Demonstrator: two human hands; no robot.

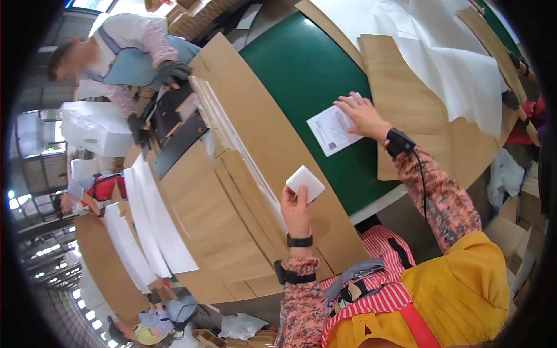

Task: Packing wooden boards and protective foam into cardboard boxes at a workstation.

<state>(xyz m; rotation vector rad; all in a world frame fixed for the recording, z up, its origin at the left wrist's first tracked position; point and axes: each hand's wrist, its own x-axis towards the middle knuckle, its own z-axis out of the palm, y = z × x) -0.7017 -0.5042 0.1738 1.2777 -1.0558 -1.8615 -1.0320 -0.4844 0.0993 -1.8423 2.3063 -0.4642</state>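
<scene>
My left hand point(296, 216) is closed on a small white block point(306, 181), thumb across its near corner. It looks like foam, and it is held over the brown cardboard point(328, 232). To the right, my right hand point(366, 118) rests with fingers spread on a white printed leaflet point(328, 136). That leaflet lies flat on a green work surface point(296, 69), part of it covered by the fingers.
Large cardboard sheets point(418, 104) and white foam wrap point(447, 52) lie on the right. Across the table at upper left, a gloved person point(125, 52) handles a dark panel point(181, 145). White strips point(148, 220) stand at left. Other people work farther away.
</scene>
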